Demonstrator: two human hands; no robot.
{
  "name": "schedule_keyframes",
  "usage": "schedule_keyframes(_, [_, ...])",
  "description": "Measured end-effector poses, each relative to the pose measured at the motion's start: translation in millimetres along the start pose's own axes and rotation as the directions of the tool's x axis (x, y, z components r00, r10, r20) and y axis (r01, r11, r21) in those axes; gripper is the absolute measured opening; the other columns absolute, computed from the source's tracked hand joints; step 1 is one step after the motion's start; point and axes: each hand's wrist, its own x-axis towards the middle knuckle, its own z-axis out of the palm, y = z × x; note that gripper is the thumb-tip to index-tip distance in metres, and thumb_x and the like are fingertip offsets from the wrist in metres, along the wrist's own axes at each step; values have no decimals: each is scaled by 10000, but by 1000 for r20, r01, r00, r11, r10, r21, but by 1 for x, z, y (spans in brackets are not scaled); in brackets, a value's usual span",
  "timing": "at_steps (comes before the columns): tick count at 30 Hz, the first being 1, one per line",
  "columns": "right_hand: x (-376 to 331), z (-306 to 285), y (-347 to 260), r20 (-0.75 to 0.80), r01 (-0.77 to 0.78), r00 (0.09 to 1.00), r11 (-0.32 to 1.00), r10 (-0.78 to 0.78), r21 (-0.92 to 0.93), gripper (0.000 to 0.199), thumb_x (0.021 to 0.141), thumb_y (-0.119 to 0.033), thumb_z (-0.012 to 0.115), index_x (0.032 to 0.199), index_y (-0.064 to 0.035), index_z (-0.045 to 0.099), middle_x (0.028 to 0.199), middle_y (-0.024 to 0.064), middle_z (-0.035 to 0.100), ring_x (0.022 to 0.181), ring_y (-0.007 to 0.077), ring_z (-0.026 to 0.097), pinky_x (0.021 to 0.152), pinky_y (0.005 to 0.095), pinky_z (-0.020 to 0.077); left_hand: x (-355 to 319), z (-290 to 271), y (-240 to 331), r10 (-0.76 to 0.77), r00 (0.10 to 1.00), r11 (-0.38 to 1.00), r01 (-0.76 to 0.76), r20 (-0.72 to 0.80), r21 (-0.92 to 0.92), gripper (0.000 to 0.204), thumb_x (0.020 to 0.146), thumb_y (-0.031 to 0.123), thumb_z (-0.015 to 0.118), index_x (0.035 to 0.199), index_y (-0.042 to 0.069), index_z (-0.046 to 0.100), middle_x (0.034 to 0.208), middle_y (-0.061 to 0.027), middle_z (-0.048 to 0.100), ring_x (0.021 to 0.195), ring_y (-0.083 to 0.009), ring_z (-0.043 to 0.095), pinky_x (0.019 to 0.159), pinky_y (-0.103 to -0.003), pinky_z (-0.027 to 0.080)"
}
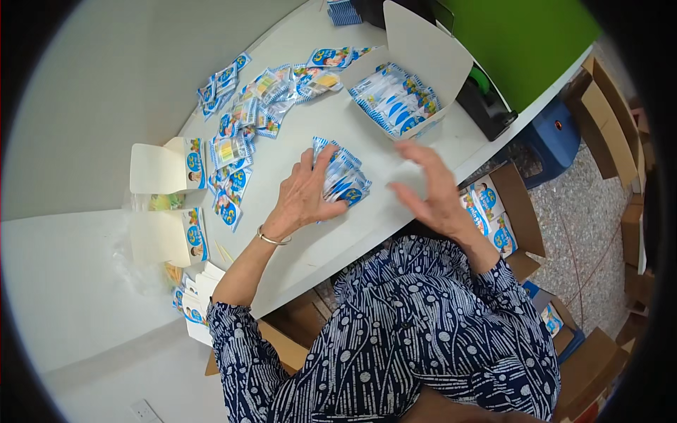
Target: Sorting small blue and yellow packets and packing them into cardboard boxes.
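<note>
My left hand is wrapped along the left side of a small row of blue-and-white sachets on the white table, its fingers at the far end and its thumb at the near end. To the right of that row, my right hand is raised with thumb and fingers apart, holding nothing and slightly blurred. Beyond my right hand stands an open white carton with its lid up. Rows of the same sachets are packed inside it. Loose sachets lie scattered across the table's far left.
Two open white boxes stand at the left table edge beside folded white cartons. A black tape dispenser is at the right edge. Below on the right are a cardboard box with packed cartons and a blue stool.
</note>
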Motion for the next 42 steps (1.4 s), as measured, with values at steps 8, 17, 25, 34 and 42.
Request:
schedule_keyframes(8, [18, -37, 34, -97, -340, 939, 932, 330, -124, 425, 853, -75, 690, 1250, -42, 539, 928, 125, 630, 783, 169, 615, 635, 287, 505, 7, 1, -23, -14, 988, 955, -33, -155, -295, 929, 602, 291, 823, 1370, 42, 364, 1199, -152, 557, 1102, -282, 590, 943, -387, 482])
schedule_keyframes(17, [18, -35, 57, -117, -146, 985, 975, 127, -166, 296, 879, -45, 642, 1166, -22, 571, 956, 135, 633, 835, 239, 646, 749, 326, 525, 60, -76, 44, 116, 931, 670, -330, -345, -665, 975, 617, 277, 852, 1390, -9, 331, 1219, -171, 555, 1079, -271, 601, 914, -366, 504])
schedule_keyframes(25, [17, -33, 58, -133, -110, 986, 992, 101, -67, 249, 877, -18, 628, 1117, -12, 562, 958, 155, 628, 863, 269, 644, 777, 349, 512, 146, -53, 84, 414, 888, 906, -424, -199, -7, 898, 574, 407, 722, 1344, 29, 456, 1196, -274, 529, 1127, -415, 533, 970, -436, 452])
schedule_keyframes(34, [17, -34, 57, -142, -65, 989, 981, 39, -183, 408, 853, -15, 660, 1238, -42, 529, 955, 156, 629, 816, 294, 636, 728, 363, 510, 150, -46, 78, 410, 885, 911, -411, -220, 44, 1034, 659, 674, 701, 1435, 84, 357, 1365, -306, 406, 1234, -478, 447, 1012, -508, 400])
schedule_keyframes(42, [33, -30, 38, -217, 17, 969, 915, -114, -402, 343, 802, -24, 690, 1133, -6, 601, 1052, 152, 618, 944, 304, 612, 787, 405, 499, 160, -15, 59, 475, 846, 880, -448, -241, 160, 868, 856, 609, 549, 1431, -11, 348, 1404, -269, 378, 1263, -430, 407, 1045, -512, 336])
